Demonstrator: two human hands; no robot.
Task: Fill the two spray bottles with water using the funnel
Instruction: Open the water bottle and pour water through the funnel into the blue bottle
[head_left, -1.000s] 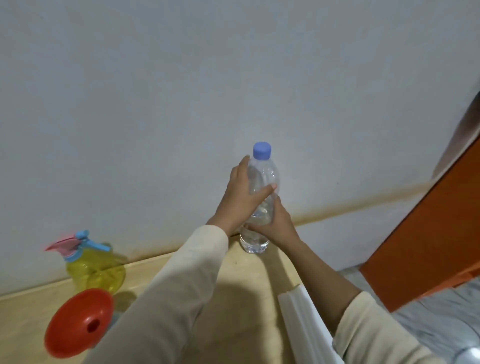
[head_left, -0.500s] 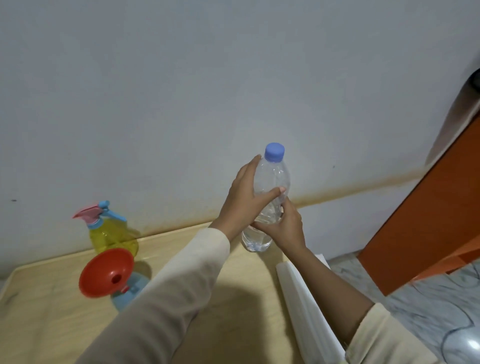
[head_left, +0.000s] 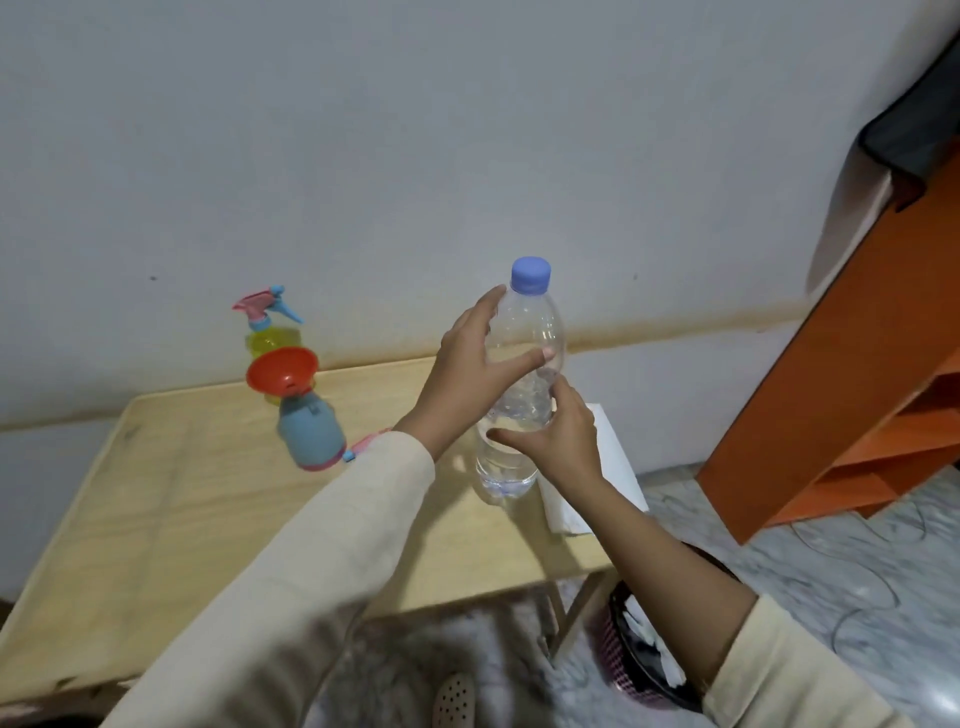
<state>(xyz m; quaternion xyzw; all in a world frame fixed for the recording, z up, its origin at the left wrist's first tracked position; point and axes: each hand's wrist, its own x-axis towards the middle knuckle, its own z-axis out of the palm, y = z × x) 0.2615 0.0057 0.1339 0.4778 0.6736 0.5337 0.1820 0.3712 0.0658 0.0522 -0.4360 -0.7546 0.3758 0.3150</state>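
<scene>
Both hands are wrapping around the clear water bottle (head_left: 524, 364), which is standing upright on the wooden table (head_left: 182, 493) with its blue cap (head_left: 530, 275) on. The left hand (head_left: 462, 374) is curling round the upper part, thumb across the front, and the right hand (head_left: 561, 441) is gripping it lower down. Off to the water bottle's left, the red funnel (head_left: 282, 370) is sitting in the blue spray bottle (head_left: 310, 431), and the yellow spray bottle (head_left: 267, 338) is standing just behind that.
</scene>
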